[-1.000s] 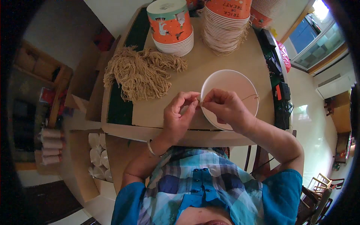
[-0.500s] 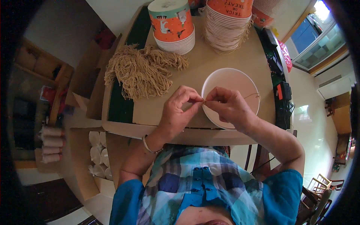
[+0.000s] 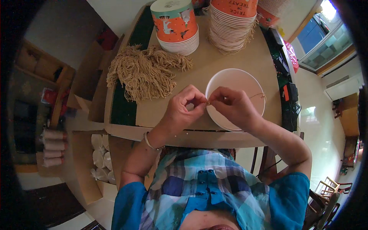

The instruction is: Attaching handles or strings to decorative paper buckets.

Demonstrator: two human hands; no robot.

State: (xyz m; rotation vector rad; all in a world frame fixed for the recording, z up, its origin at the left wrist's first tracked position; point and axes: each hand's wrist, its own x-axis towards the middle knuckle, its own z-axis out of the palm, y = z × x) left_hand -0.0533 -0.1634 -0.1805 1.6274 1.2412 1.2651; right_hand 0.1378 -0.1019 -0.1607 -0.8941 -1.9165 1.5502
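A white paper bucket (image 3: 234, 78) stands mouth up at the table's near edge. Brown twine (image 3: 256, 95) is fastened at its right rim and runs across the mouth toward my fingers. At the left rim, my left hand (image 3: 186, 105) pinches the twine between thumb and forefinger. My right hand (image 3: 234, 106) reaches over the bucket's mouth and pinches the twine at the same spot, its fingertips almost touching the left ones. The twine's end between the fingers is mostly hidden. A loose heap of brown twine lengths (image 3: 143, 71) lies to the left of the bucket.
Behind stand an orange and green stack of printed buckets (image 3: 175, 28) and a taller stack of buckets (image 3: 232, 30) with twine hanging from it. Black devices (image 3: 290, 94) line the table's right edge. A cardboard box (image 3: 86, 168) with white wrapped bundles sits at lower left.
Both hands stay at the left rim. My left fingers have shifted slightly and curl rounder, and the right fingertips have drawn closer together. The bucket has barely moved.
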